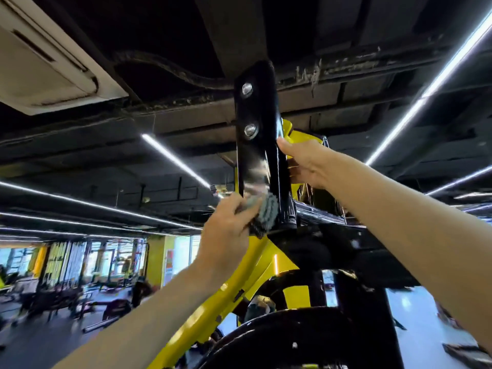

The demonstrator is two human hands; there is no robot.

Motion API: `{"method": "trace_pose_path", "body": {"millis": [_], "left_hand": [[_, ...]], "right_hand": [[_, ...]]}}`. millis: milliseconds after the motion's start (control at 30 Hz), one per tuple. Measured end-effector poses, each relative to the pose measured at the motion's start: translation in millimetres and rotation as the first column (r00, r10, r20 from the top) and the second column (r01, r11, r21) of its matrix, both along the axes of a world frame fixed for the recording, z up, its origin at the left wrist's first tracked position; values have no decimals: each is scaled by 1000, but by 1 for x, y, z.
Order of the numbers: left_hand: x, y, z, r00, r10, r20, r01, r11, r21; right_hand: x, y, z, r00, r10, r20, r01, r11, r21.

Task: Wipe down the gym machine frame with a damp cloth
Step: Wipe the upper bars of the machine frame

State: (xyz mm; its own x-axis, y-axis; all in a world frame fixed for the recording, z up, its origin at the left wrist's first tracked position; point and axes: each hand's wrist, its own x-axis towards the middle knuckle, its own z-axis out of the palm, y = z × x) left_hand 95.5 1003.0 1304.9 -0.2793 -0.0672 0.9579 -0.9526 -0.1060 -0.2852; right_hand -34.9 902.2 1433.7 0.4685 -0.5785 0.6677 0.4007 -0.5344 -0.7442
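Both arms reach up overhead. The left hand [226, 233] has its fingers curled round a bunched grey cloth [263, 211], pressing it against the lower face of the machine's glossy black upright [255, 161]. Just past those fingertips the metal shows a smeared sheen. The right hand [306, 163] grips the upright's right edge a little higher, thumb on the front and fingers wrapped behind. Above its thumb sit two silver bolts [250, 129], one over the other. Below the cloth a yellow frame tube [239, 288] slants down. Beyond are white light strips [173, 158] on a dark ceiling and an air-conditioning unit [45, 57]. A poster [169, 262] on a distant yellow pillar is too blurred to read.
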Motion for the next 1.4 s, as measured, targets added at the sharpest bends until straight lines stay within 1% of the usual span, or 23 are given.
{"method": "trace_pose_path", "body": {"millis": [67, 100, 133, 200, 267, 333, 400, 433, 500, 533, 600, 667, 700, 733, 767, 833, 933, 967, 1067, 1133, 1200, 1300, 1400], "left_hand": [[9, 5, -7, 999, 6, 35, -9, 998, 63], [12, 4, 5, 1000, 3, 18, -4, 999, 54], [11, 2, 23, 999, -16, -43, 17, 1000, 26], [6, -5, 61, 974, -66, -215, 56, 997, -53], [3, -11, 75, 946, -118, -303, 88, 990, -110], [1, -12, 54, 955, -125, -267, 93, 987, -130], [5, -10, 17, 981, -93, -172, 78, 992, -95], [8, -8, 5, 984, -97, -147, 88, 994, -67], [13, -7, 11, 975, -152, -165, 149, 988, -30], [13, -9, 26, 963, -176, -202, 171, 984, -44], [4, -15, 62, 921, -187, -340, 144, 979, -147], [-3, -19, 98, 836, -239, -494, 139, 963, -230], [-3, -20, 118, 797, -274, -539, 149, 953, -264], [-4, -20, 136, 783, -285, -553, 150, 949, -277], [-6, -20, 152, 800, -268, -537, 140, 953, -267], [-16, -18, 177, 872, -210, -442, 112, 965, -237], [-25, -15, 185, 947, -102, -305, 48, 982, -181], [-23, -12, 183, 960, -81, -269, 38, 986, -162], [-13, -7, 181, 986, -60, -158, 45, 994, -102], [-13, -10, 192, 989, -66, -135, 50, 991, -123], [-21, -17, 210, 991, -52, -124, 29, 984, -178], [-40, -27, 233, 995, 41, -90, -63, 966, -249], [-57, -33, 252, 979, 196, -61, -206, 944, -258]], "right_hand": [[4, 0, -2, 999, -36, -12, 36, 999, 40], [8, -6, 0, 999, -49, -10, 50, 997, 50], [14, -18, 3, 997, -73, 0, 73, 996, 52], [16, -21, 3, 994, -109, -2, 109, 993, 51], [9, -6, -2, 993, -117, -7, 118, 992, 37], [8, -2, -3, 992, -122, -16, 122, 992, 35], [9, -2, -2, 992, -120, -26, 121, 993, 20], [8, -2, -1, 994, -104, -21, 105, 994, 20], [3, -1, -1, 998, -64, -29, 65, 997, 50], [1, -1, 0, 999, -37, -37, 40, 997, 65], [-4, -2, 2, 998, 12, -65, -7, 998, 70], [-10, -4, 6, 995, 38, -93, -32, 997, 66], [-12, -5, 10, 995, 31, -91, -27, 999, 41], [-14, -5, 15, 997, -4, -81, 3, 1000, -10], [-16, -5, 21, 996, -73, -54, 68, 994, -85], [-18, -1, 34, 983, -182, 36, 185, 958, -220], [-18, 9, 51, 969, -194, 154, 234, 922, -310], [-17, 13, 54, 967, -197, 161, 239, 920, -311], [-7, 16, 62, 970, -215, 117, 242, 918, -314], [0, 16, 68, 955, -270, 122, 296, 894, -336], [7, 16, 76, 954, -266, 134, 296, 904, -308], [14, 15, 85, 940, -304, 152, 336, 901, -274], [18, 16, 87, 935, -313, 167, 347, 906, -241]]}}
